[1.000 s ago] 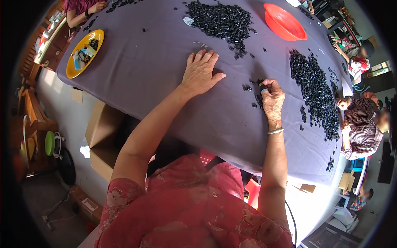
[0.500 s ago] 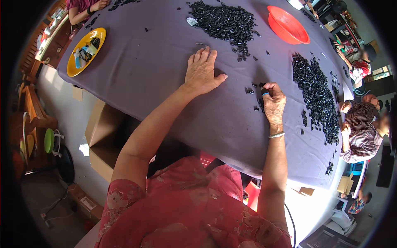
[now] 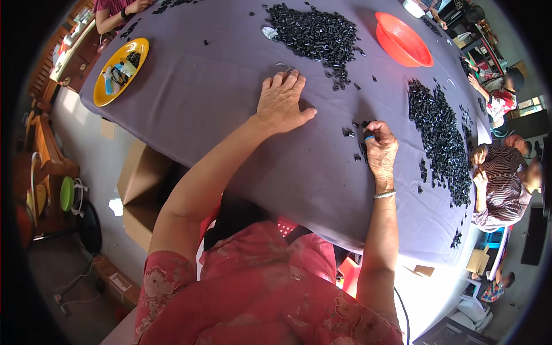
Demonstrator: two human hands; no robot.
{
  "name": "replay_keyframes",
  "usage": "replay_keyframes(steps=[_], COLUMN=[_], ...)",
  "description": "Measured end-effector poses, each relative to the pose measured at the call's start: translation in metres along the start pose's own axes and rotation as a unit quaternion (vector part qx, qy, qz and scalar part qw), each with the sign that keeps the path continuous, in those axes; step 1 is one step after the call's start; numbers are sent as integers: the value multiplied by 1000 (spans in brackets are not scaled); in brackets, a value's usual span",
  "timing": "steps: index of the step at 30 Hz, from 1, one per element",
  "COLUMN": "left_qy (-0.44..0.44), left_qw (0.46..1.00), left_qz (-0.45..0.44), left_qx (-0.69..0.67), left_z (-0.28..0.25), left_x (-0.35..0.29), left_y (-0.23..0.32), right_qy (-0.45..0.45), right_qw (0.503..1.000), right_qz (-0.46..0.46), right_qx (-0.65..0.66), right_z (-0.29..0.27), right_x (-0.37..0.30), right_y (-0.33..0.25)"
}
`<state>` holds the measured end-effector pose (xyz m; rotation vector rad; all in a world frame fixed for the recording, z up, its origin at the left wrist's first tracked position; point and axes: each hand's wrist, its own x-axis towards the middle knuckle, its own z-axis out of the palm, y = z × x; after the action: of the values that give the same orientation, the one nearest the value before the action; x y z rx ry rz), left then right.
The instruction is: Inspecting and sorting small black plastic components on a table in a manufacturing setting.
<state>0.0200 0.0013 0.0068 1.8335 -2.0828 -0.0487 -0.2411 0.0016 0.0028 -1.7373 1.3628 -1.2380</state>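
My left hand lies palm down on the grey tablecloth, fingers stretched out and thumb apart, holding nothing. Close to its fingertips is a small silvery piece. My right hand, with a bangle at the wrist, rests on the cloth further right, its fingers curled into a pinch. A black and blue band shows at one finger. Several small black pieces lie just left of those fingers, one right at the fingertips. Whatever the pinch holds is hidden.
A large heap of black pieces lies ahead, with another heap at right. A red plastic basket stands between them. On the left is a yellow plate holding small items. Other people sit around the table; a cardboard box stands below its edge.
The view has shifted slightly, so the heaps and basket appear a little lower. Both my hands keep nearly the same place and shape.
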Motion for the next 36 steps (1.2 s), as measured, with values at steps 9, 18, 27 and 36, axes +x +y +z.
replay_keyframes(steps=[9, 18, 27, 36], left_qy=[38, 10, 54, 62], left_qw=[998, 1000, 997, 998], left_qz=[45, 12, 49, -11], left_qx=[-20, -14, -26, -31], left_z=[-2, -3, -6, -11], left_x=[5, 12, -3, 10], left_y=[-9, -9, -14, -48], right_qy=[-1, -28, -25, -9], right_qw=[1000, 999, 1000, 1000], right_qz=[-10, 3, 3, 1], right_qx=[6, -23, -17, -6], right_z=[1, -4, -4, 1], right_x=[1, 1, 0, 1], right_y=[0, 4, 1, 2])
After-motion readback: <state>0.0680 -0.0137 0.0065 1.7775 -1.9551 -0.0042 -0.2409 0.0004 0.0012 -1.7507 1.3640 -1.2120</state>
